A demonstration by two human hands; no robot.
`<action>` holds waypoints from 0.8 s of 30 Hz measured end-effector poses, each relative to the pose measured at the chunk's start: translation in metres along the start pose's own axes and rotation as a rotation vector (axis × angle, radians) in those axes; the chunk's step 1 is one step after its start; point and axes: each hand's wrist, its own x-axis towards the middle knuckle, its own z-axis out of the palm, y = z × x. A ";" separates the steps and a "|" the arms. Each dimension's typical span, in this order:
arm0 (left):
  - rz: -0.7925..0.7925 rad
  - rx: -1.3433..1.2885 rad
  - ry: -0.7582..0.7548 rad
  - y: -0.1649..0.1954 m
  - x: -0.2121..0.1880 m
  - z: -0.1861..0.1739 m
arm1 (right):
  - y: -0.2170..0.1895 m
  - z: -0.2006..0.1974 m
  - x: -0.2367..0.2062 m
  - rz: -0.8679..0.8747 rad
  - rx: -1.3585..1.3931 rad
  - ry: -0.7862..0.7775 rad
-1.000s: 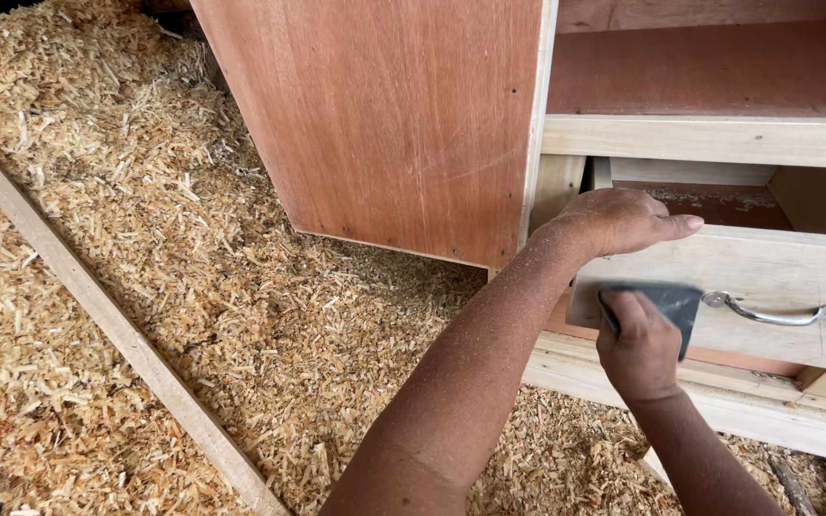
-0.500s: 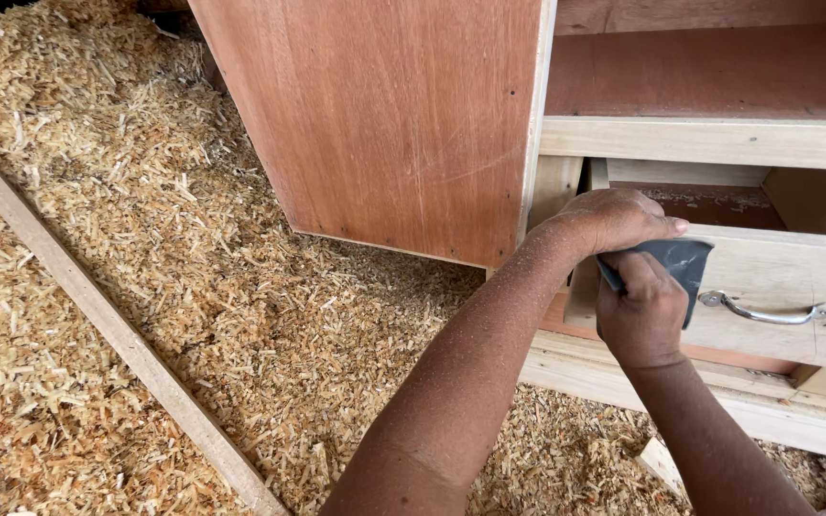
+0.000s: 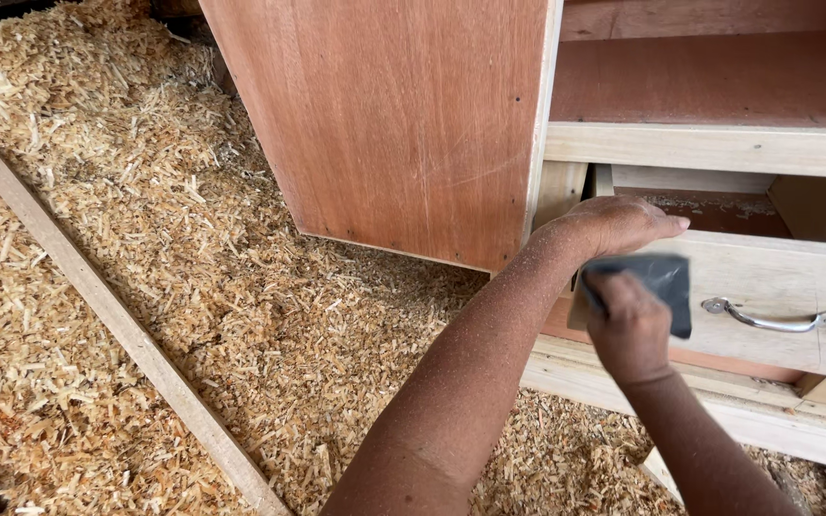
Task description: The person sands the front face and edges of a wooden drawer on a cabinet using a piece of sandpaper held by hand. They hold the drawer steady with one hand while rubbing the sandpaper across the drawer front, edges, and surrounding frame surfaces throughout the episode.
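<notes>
Head view, looking down at an unfinished wooden cabinet standing on a floor of wood shavings (image 3: 145, 268). The right hand (image 3: 629, 325) is closed around a dark grey sheet of sandpaper (image 3: 666, 287), fingers curled over its left edge and pinching it flat against the pale drawer front (image 3: 776, 287); the sheet lies on the left end of that front, at about 9 o'clock from the curved metal drawer handle (image 3: 771, 318) and just beside it, not touching. The left hand (image 3: 614, 225) lies palm down with fingers loosely together on the top edge of the partly open drawer, directly at 12 o'clock from the sandpaper, holding nothing. The sandpaper appears thin, light and flexible, likely to buckle unless backed by the flat of the fingers; its gritty face should grip rather than slip, so a hold along one edge with the pads spread behind it would suit. The drawer front looks rigid, bare timber, best steadied at its upper rim or by the handle. At 10 o'clock from the hands hangs a reddish plywood cabinet door (image 3: 403, 124), open; a long wooden batten (image 3: 97, 306) lies across the shavings, well apart at 9 o'clock. Dust speckles the left forearm (image 3: 489, 382).
</notes>
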 end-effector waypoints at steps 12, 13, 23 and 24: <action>-0.029 0.008 -0.051 0.006 -0.011 -0.004 | 0.008 -0.008 0.007 -0.032 -0.045 -0.025; -0.029 0.042 -0.083 0.008 -0.014 -0.006 | 0.006 -0.008 0.003 -0.046 -0.058 -0.045; 0.100 0.124 0.190 0.020 -0.045 -0.014 | 0.005 -0.004 -0.028 0.033 -0.064 -0.262; 0.105 0.121 0.189 0.021 -0.048 -0.014 | 0.007 -0.007 -0.030 0.060 -0.035 -0.219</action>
